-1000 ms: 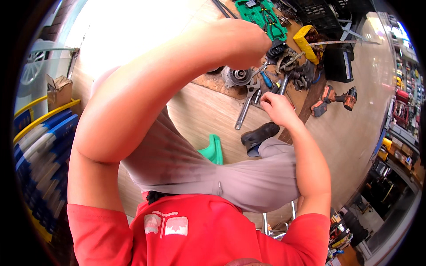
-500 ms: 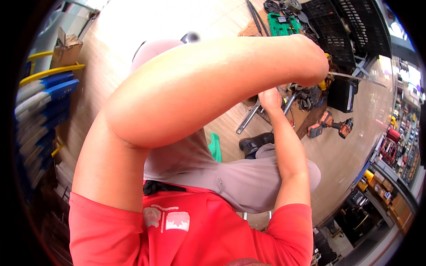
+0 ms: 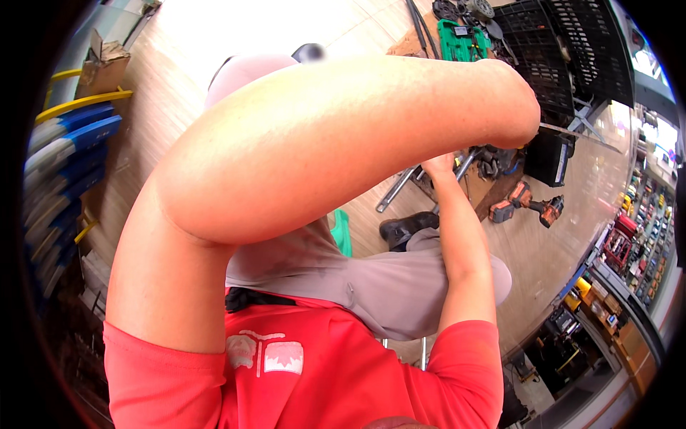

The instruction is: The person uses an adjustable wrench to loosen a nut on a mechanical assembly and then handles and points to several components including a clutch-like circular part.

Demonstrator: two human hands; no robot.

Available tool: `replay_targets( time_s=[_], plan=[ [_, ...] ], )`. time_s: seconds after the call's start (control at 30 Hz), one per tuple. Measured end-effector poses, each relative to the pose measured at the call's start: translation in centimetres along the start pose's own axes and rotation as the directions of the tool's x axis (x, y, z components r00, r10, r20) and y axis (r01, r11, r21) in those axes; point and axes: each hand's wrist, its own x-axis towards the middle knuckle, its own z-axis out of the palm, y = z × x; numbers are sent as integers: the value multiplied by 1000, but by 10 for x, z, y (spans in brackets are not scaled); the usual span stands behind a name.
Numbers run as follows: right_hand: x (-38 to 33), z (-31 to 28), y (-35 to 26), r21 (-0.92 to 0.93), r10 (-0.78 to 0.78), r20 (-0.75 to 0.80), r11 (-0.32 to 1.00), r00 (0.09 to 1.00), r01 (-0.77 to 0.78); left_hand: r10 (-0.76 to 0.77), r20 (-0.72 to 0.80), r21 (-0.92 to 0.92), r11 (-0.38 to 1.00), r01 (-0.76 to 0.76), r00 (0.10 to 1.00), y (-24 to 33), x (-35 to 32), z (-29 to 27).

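My left arm crosses the view from the left, its forearm covering much of the floor in front of me. At its end my left hand (image 3: 520, 107) is closed, its fingers turned away from me; what it holds is hidden, with only a speck of yellow below it. A thin metal strip (image 3: 580, 134) runs out to the right from beside that hand. Under the left forearm, my right hand (image 3: 439, 166) looks curled, its fingers mostly covered. It is between two shiny metal tubes, the left one (image 3: 396, 189) and the right one (image 3: 466, 163).
An orange-black cordless drill (image 3: 525, 205) lies on the floor at right, below a black box (image 3: 547, 159). Black crates (image 3: 586, 50) and an open green tool case (image 3: 461, 41) stand beyond. My shoe (image 3: 407, 230) is near a green piece (image 3: 341, 232). Blue-and-white stacked items (image 3: 78, 143) are at left.
My left hand has shifted slightly right and down, covering most of the yellow thing beside it. My right hand is slightly lower in view and otherwise much the same.
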Motion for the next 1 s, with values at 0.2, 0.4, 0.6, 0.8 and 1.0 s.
replay_targets(
  time_s=[0.2,0.4,0.6,0.8,1.0],
  plan=[
    [0,5,3,69,-11,-55,998,998,15,-31,-49,-31,999,29,998,1,-3,2],
    [0,7,5,112,75,21,991,997,-77,-22,-2,0,1000,22,1000,1,-4,-2],
    [-1,7,3,97,93,58,990,994,-98,-15,-41,-21,1000,14,999,0,-4,0],
    [0,6,1,62,97,60,993,993,-101,0,1,20,1000,0,1000,0,1,1],
    [1,8,1,57,117,89,991,989,-122,-21,-53,-18,1000,20,998,-1,-2,3]
  ],
)
